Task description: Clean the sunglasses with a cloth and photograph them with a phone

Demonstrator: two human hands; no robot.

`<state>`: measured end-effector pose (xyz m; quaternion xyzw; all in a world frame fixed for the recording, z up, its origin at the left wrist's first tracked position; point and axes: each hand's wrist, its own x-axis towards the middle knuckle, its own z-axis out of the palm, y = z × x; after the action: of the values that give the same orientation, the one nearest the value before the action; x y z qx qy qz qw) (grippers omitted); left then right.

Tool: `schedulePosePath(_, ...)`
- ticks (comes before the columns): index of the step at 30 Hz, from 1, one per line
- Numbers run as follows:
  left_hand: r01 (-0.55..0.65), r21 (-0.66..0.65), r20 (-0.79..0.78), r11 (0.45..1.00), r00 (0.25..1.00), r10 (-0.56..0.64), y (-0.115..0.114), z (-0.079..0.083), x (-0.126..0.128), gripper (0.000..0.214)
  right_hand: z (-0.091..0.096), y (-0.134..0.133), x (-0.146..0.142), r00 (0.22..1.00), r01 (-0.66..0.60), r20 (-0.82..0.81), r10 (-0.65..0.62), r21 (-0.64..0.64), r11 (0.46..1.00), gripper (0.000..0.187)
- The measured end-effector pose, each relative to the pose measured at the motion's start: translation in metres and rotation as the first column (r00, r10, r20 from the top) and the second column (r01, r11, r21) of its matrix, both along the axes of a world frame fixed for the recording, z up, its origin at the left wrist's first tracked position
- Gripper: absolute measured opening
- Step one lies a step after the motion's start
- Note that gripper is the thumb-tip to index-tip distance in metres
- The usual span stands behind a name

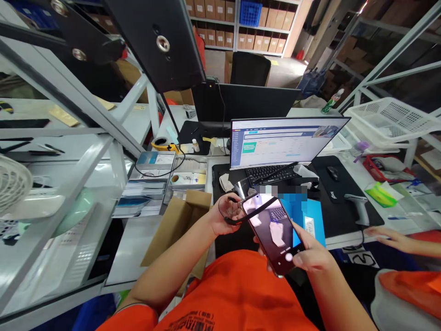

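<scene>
My right hand [313, 253] grips a smartphone [272, 234], with the thumb beside the round shutter button on its screen. The screen shows a camera picture of a pale crumpled piece on a dark surface and a keyboard. At the phone's upper left corner, my left hand [227, 216] has curled fingers around a thin black strap [236, 221]. This strap loops past the fingers and crosses over the phone's screen. Under and behind the phone lies a blue package [312, 216] with a white label, partly covered. A crumpled white piece [226, 183] rests on the dark mat behind my left hand.
A lit monitor [282, 142] stands behind a black keyboard [272, 173]. Left are an open cardboard box [165, 230] and stacked booklets [141, 191]. Right are a mouse [332, 173], a barcode scanner [359, 207] and another person's hand [389, 236]. A black panel [155, 41] hangs overhead.
</scene>
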<state>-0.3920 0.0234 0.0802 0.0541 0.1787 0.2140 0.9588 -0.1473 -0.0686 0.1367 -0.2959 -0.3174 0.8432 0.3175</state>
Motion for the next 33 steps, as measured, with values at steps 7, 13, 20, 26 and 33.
schedulePosePath(7,-0.007,-0.035,0.044,0.999,0.999,0.009,0.004,-0.003,0.003,0.024,0.011,0.037,-0.023,1.0,0.02,-0.009,-0.02,-0.003,1.0,0.081)
schedulePosePath(13,-0.022,-0.042,0.097,0.999,0.995,0.026,0.011,-0.01,0.007,0.03,0.005,0.057,-0.021,0.999,-0.037,-0.028,0.036,-0.02,0.999,0.087)
schedulePosePath(20,-0.058,-0.094,0.116,0.994,0.991,0.069,0.011,-0.021,0.016,0.035,0.005,0.07,-0.008,0.979,-0.187,-0.091,0.18,-0.077,0.979,0.087)
schedulePosePath(26,-0.056,-0.12,0.132,0.991,0.989,0.072,-0.001,-0.031,0.005,0.036,0.008,0.067,-0.022,0.987,-0.155,-0.063,0.149,-0.09,0.984,0.074)
schedulePosePath(33,-0.062,-0.133,0.153,0.989,0.985,0.083,0.008,-0.036,-0.029,0.031,-0.017,0.049,-0.029,0.99,-0.112,-0.096,0.102,-0.106,0.988,0.088)
